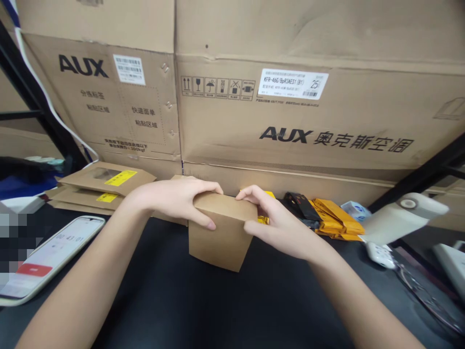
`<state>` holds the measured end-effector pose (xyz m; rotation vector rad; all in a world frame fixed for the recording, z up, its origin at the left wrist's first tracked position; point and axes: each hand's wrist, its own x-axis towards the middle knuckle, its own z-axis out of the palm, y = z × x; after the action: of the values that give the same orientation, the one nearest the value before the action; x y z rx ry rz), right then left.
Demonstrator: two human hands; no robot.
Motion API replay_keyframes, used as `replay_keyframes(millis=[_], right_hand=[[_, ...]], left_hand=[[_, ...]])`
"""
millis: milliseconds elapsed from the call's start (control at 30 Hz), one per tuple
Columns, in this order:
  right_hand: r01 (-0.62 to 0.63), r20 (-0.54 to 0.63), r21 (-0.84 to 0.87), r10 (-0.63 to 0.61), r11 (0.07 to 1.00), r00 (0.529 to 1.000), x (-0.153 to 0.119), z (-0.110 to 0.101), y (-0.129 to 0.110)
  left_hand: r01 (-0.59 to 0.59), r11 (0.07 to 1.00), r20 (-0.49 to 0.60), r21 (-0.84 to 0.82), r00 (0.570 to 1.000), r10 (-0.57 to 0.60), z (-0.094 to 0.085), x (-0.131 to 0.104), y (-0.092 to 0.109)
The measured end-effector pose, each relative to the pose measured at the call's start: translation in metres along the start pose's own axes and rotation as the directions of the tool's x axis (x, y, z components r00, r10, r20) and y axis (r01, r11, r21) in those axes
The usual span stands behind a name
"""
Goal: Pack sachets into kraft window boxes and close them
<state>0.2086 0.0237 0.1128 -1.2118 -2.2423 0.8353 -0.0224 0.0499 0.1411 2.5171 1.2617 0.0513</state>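
Kraft box [221, 237] right of phone [60, 257]; left hand [176, 196] and right hand [278, 223] curled part-open, fingers [259, 195] clasping its upper sides. Likely light, thin-walled, crushable, little slip; best gripped gently at side edges

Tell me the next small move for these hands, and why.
I'd probably steady the brown box with the left hand and feel along its top's far edge with the right hand. Both hands already grip it near the top, from opposite sides, and this view doesn't show whether that edge is fully closed.
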Motion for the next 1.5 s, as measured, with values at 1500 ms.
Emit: replay_keyframes(millis=[1500], right_hand=[[0.145, -0.426, -0.175, -0.208, 0.974, 0.880, 0.007, -0.005, 0.010]], left_hand=[[0.047, 0.912, 0.169, -0.408, 0.985, 0.025, 0.031, 0.047, -0.064]])
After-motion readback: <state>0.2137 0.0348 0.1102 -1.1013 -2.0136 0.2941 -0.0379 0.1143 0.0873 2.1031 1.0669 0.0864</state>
